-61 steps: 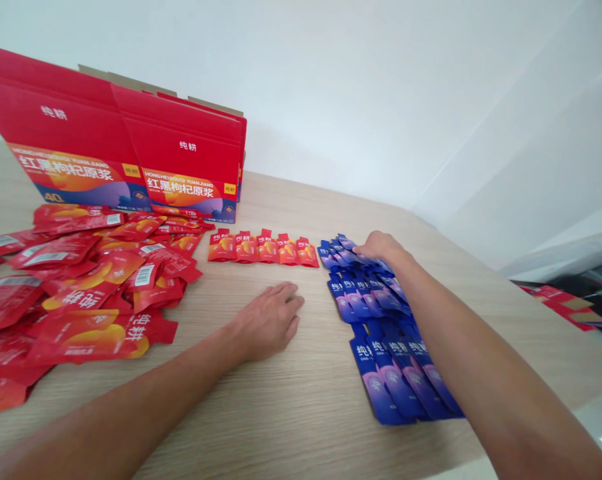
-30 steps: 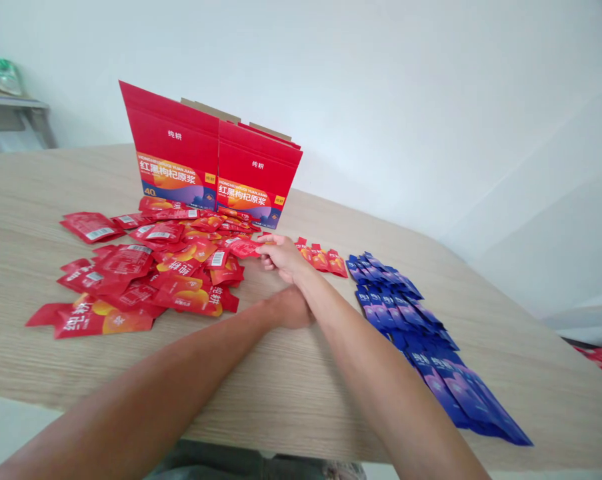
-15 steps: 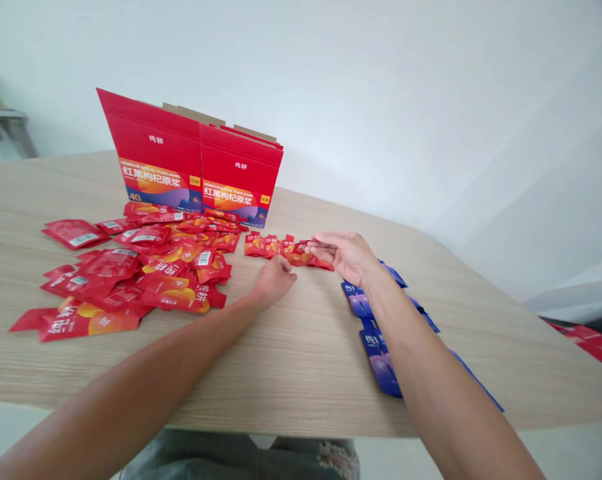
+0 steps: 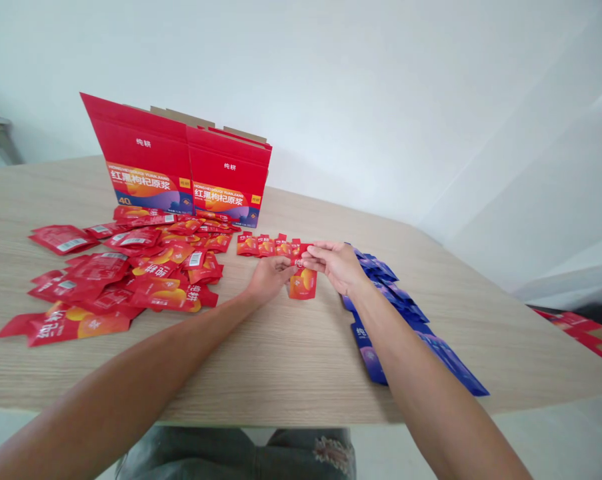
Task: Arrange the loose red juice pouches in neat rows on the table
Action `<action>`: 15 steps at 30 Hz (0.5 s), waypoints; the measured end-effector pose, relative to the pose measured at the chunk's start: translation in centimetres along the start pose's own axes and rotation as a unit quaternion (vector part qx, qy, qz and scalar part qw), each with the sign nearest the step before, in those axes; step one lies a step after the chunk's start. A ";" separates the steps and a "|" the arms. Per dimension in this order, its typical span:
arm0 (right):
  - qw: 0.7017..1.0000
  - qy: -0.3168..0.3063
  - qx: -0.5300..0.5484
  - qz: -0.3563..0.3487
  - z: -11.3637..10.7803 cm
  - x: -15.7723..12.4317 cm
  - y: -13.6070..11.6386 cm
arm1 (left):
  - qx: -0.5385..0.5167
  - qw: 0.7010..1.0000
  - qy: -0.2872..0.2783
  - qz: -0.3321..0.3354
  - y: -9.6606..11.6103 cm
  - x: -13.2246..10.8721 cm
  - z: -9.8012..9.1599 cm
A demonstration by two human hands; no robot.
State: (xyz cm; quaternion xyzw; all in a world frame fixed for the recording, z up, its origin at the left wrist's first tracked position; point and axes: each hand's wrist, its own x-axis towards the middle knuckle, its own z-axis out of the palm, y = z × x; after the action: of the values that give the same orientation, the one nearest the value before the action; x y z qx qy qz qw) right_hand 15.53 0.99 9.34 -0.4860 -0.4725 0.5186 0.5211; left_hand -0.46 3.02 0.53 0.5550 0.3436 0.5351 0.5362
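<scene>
Between my two hands a red pouch (image 4: 303,285) with orange fruit print is held upright, its front facing me. My left hand (image 4: 271,277) pinches its left edge with thumb and fingers. On the opposite side my right hand (image 4: 335,263) grips it near the top corner. Just behind, a short row of red pouches (image 4: 265,245) lies on the table, overlapping at its right end with the held one in my view. To the left spreads a loose heap of red pouches (image 4: 155,267), some face up, some showing barcodes.
Two red cartons (image 4: 165,157) stand side by side behind the heap. Blue pouches (image 4: 411,307) lie in overlapping rows on the right, partly under my right forearm. The wooden table (image 4: 281,360) has its front edge near my lap. Red cardboard (image 4: 588,333) shows at far right.
The red pouch that lay at the row's right end is now turned upright between both hands. My right hand has closed on it and come slightly lower; the view has shifted a little.
</scene>
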 end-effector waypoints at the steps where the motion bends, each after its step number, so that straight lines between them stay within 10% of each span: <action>1: 0.999 0.018 -0.031 -0.009 -0.1 -0.1 0.2 | -0.004 1.000 0.007 -0.016 0.0 0.0 0.0; 5: 0.963 0.091 -0.244 -0.068 -0.2 -1.7 1.0 | 0.000 0.998 0.025 -0.051 -0.3 0.0 -0.1; 10: 0.743 0.056 -0.659 -0.101 0.8 -4.3 3.0 | 0.004 0.998 0.026 -0.056 -0.6 -0.1 -0.2; 15: 0.713 0.050 -0.696 -0.077 1.4 -4.9 4.0 | 0.008 0.997 0.010 -0.074 -0.3 -0.2 -0.1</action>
State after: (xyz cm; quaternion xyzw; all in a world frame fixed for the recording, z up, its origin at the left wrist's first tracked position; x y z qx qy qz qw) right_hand 13.70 -3.89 5.48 -0.6984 -0.7088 -0.0233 0.0965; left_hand -0.56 2.96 0.18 0.5272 0.3935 0.4966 0.5663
